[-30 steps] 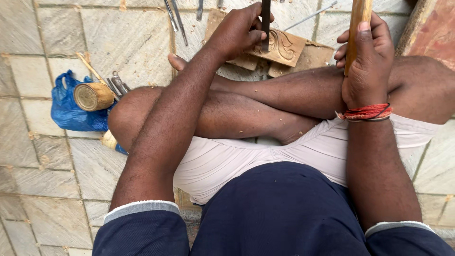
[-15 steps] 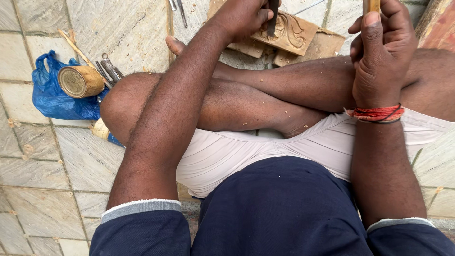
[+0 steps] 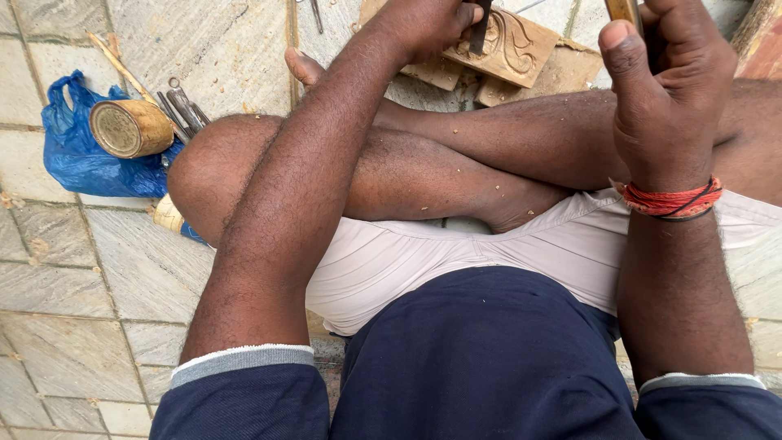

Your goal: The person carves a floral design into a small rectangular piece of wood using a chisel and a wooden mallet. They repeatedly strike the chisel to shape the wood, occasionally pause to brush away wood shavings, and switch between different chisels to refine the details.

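A person sits cross-legged on a stone floor (image 3: 65, 269), carving a wooden panel (image 3: 513, 45) that lies on scrap boards just beyond the feet. The left hand (image 3: 428, 24) is closed around a dark chisel (image 3: 481, 28), its tip set on the panel's scrollwork. The right hand (image 3: 668, 90), with red thread at the wrist, is clenched on a wooden handle (image 3: 623, 10), thumb up. Clean work here likely calls for a steady chisel angle and light, square taps. A wooden mallet (image 3: 129, 128) rests on a blue bag (image 3: 77, 159) beside spare tools (image 3: 183, 106).
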